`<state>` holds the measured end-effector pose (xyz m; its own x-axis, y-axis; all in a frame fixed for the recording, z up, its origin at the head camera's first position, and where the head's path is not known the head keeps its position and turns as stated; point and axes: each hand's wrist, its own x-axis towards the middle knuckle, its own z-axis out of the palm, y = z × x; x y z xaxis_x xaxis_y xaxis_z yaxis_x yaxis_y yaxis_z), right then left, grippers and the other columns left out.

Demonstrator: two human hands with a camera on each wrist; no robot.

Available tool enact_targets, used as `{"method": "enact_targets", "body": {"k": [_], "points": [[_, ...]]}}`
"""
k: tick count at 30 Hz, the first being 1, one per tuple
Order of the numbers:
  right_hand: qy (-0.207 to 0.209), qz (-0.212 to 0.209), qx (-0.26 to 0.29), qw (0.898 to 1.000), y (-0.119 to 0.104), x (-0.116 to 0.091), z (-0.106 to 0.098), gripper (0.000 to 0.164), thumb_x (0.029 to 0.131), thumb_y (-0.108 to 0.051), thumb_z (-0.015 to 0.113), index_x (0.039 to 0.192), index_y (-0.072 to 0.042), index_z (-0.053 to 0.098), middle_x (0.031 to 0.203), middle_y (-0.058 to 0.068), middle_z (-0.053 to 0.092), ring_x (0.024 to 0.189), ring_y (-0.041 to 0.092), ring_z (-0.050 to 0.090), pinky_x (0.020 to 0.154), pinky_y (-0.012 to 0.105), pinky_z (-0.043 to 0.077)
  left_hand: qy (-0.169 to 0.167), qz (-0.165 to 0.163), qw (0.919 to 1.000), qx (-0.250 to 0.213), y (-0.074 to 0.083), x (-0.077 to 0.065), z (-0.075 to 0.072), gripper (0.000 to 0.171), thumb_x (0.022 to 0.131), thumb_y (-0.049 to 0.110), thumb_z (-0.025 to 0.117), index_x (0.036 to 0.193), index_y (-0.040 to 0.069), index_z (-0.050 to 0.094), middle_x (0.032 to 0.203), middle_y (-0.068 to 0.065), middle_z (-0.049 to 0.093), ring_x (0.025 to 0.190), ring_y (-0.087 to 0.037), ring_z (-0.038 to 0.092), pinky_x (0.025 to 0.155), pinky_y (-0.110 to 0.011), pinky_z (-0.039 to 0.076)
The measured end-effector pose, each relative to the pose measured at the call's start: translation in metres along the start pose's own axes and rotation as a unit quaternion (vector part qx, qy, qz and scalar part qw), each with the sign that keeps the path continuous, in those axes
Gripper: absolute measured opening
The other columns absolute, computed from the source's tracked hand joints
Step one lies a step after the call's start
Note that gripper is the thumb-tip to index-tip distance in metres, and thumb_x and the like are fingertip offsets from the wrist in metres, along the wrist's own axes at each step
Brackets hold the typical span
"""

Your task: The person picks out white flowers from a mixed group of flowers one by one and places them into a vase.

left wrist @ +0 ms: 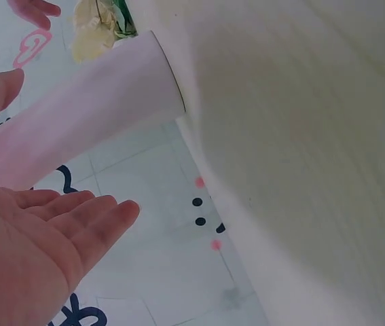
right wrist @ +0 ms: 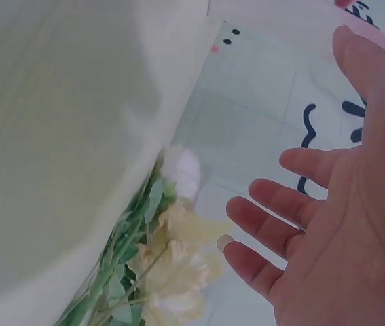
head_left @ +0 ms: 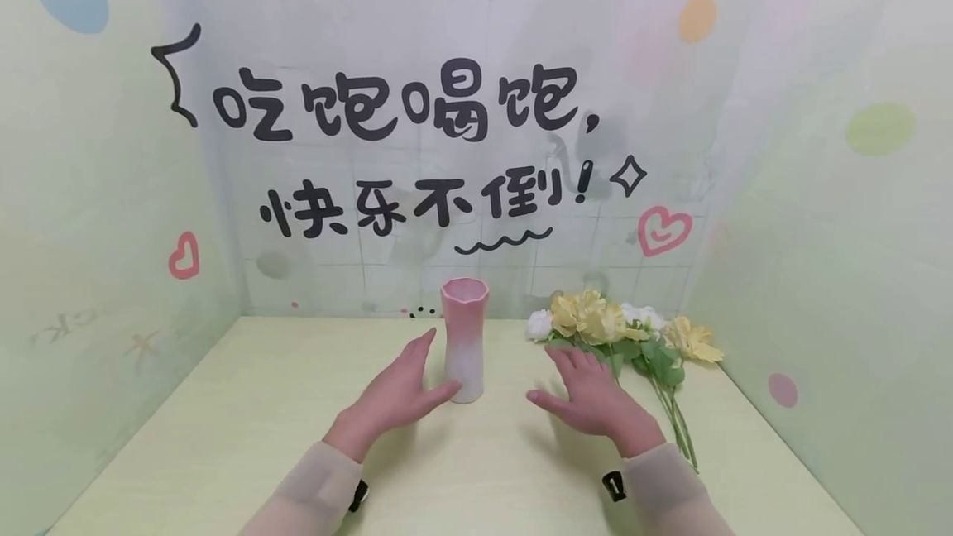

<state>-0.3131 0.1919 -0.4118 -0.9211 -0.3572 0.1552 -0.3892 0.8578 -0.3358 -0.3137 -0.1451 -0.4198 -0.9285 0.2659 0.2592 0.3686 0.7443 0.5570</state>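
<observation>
A pink-and-white vase (head_left: 465, 346) with a wavy rim stands upright on the table. Just left of it is my left hand (head_left: 395, 391), fingers extended and thumb spread out in front of the vase's base. In the left wrist view the vase (left wrist: 104, 95) runs past the spread thumb and fingers; whether they touch it I cannot tell. My right hand (head_left: 599, 404) hovers right of the vase, holding nothing, with its fingers spread. Beyond and beside that hand lie yellow and white flowers (head_left: 591, 317) with green leaves. The right wrist view shows the flowers (right wrist: 178, 265) below the fingertips.
The pale yellow table (head_left: 246, 437) is bounded by printed cloth walls at the back and both sides. Flower stems (head_left: 681, 428) stretch toward the front on the right side, close to the right forearm. Black lettering (head_left: 417, 197) covers the back wall.
</observation>
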Motion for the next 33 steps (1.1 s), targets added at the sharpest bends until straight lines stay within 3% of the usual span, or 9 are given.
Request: {"method": "enact_targets", "body": {"k": [9, 15, 24, 33], "points": [[0.01, 0.029, -0.003, 1.0, 0.015, -0.006, -0.018, 0.091, 0.105, -0.065, 0.062, 0.167, -0.003, 0.039, 0.167, 0.032, 0.042, 0.155, 0.061, 0.036, 0.122, 0.083, 0.028, 0.012, -0.009, 0.9987, -0.049, 0.002, 0.026, 0.013, 0.106, 0.1, 0.051, 0.078, 0.172, -0.004, 0.023, 0.174, -0.026, 0.039, 0.159, -0.044, 0.044, 0.129, -0.061, 0.04], [0.005, 0.04, -0.002, 0.999, 0.024, -0.006, -0.02, 0.093, 0.105, -0.066, 0.061, 0.169, -0.003, 0.037, 0.17, 0.032, 0.039, 0.157, 0.062, 0.032, 0.124, 0.084, 0.024, 0.012, -0.02, 0.9961, -0.085, 0.005, 0.035, 0.016, 0.102, 0.101, 0.045, 0.079, 0.173, -0.002, 0.022, 0.175, -0.024, 0.039, 0.159, -0.044, 0.045, 0.128, -0.063, 0.04], [0.012, 0.05, -0.017, 0.999, 0.033, -0.006, -0.029, 0.095, 0.104, -0.067, 0.062, 0.169, -0.002, 0.036, 0.166, 0.035, 0.042, 0.154, 0.062, 0.035, 0.12, 0.085, 0.028, 0.023, -0.011, 0.9955, -0.091, 0.007, 0.041, 0.018, 0.077, 0.107, 0.033, 0.074, 0.163, -0.006, 0.038, 0.156, -0.026, 0.061, 0.141, -0.042, 0.065, 0.118, -0.058, 0.053], [-0.018, 0.098, -0.033, 0.994, 0.045, -0.013, -0.035, 0.086, 0.107, -0.046, 0.068, 0.163, 0.01, 0.037, 0.162, 0.044, 0.042, 0.152, 0.068, 0.035, 0.121, 0.079, 0.035, 0.015, -0.026, 0.996, -0.084, 0.01, 0.036, 0.021, 0.073, 0.108, 0.033, 0.073, 0.162, -0.003, 0.04, 0.158, -0.024, 0.061, 0.142, -0.042, 0.064, 0.118, -0.059, 0.053]]}}
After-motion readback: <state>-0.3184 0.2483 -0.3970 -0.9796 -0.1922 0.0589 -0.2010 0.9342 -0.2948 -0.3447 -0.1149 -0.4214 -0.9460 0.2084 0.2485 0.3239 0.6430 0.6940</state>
